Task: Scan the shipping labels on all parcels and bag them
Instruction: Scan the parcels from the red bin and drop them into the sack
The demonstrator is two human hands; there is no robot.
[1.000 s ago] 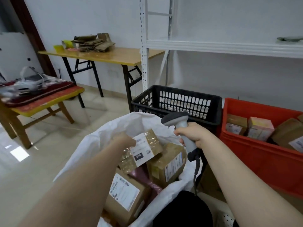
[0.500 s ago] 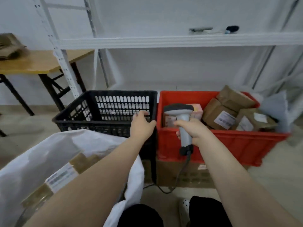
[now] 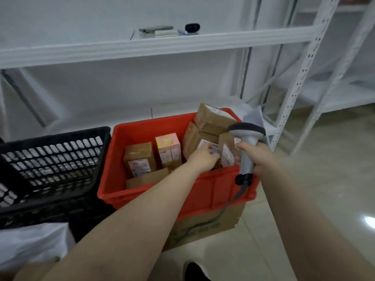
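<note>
While right hand (image 3: 259,157) clenches smooth grey pistol-shaped scanner (image 3: 246,131) at right corner of red plastic crate (image 3: 154,124), left hand (image 3: 204,158) lies on labelled brown cardboard parcel (image 3: 192,136) inside crate; grip unclear. Black lattice basket (image 3: 50,155) just beside; crinkled white bag (image 3: 30,244) near.

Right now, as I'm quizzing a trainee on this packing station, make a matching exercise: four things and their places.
1 grey handheld barcode scanner
2 pink printed carton
3 black slotted plastic basket
4 red plastic crate

A left of the crate
B gripped by the right hand
C upright inside the crate
D on a brown cardboard box

Pairs: 1-B, 2-C, 3-A, 4-D
</note>
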